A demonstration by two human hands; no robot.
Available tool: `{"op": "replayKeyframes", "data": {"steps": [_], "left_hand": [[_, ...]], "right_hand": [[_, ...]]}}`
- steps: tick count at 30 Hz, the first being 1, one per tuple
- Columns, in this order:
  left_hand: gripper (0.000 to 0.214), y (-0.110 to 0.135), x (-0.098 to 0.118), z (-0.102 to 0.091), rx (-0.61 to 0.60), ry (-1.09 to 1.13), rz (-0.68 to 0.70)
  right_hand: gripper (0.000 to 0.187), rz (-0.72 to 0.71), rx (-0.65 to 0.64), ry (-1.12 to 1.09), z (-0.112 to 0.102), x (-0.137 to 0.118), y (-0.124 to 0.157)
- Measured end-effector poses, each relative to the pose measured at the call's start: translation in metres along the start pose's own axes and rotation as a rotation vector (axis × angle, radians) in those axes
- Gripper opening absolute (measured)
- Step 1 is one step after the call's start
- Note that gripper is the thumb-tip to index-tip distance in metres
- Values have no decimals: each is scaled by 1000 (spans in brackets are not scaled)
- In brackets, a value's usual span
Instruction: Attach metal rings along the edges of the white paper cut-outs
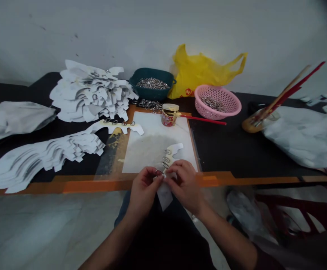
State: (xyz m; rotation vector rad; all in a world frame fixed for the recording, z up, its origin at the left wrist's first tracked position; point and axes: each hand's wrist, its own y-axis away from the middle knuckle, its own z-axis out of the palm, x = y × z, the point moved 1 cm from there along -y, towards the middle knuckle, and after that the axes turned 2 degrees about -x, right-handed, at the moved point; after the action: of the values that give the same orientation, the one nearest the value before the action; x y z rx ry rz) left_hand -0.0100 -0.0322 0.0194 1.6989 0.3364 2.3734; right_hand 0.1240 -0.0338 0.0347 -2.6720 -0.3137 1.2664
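Observation:
My left hand (146, 189) pinches a white cut-out strip (174, 150) near the table's front edge, with a metal ring (159, 171) at its fingertips. From the other side my right hand (184, 183) grips the same strip, thumb and fingers pressed together. Several metal rings sit along the strip's upper part, which has yellowish glue on it. Its lower end hangs below my fingers over my lap. Another strip with rings (114, 126) lies on the table to the left.
Left are stacked white strips (48, 153) and a heap of ringed strips (90, 93). Behind stand a green basket (141, 92), a pink basket (230, 107) with metal rings, a yellow bag (199, 71) and a glue cup (169, 119) with a red-handled brush (205, 120). White bags (303, 135) lie right.

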Motion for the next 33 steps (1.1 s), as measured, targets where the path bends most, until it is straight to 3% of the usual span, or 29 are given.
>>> {"op": "replayKeyframes", "data": {"steps": [5, 9, 16, 21, 28, 31, 33], "left_hand": [[18, 3, 1, 0, -6, -88, 10], [16, 2, 0, -1, 13, -131, 43], [16, -1, -1, -4, 45, -127, 23], [14, -1, -1, -6, 39, -170, 52], [10, -1, 5, -13, -88, -315, 23], [13, -8, 18, -20, -197, -333, -8], [19, -15, 31, -23, -273, -321, -20]], "right_hand": [[3, 47, -41, -106, 4, 2, 0], [6, -14, -50, -63, 10, 1, -1], [13, -125, 94, 31, 20, 0, -1], [13, -108, 88, 30, 24, -2, -2], [15, -59, -54, 11, 17, 1, -2], [25, -104, -162, 77, 7, -3, -9], [17, -163, -231, 140, 0, -11, -17]]}}
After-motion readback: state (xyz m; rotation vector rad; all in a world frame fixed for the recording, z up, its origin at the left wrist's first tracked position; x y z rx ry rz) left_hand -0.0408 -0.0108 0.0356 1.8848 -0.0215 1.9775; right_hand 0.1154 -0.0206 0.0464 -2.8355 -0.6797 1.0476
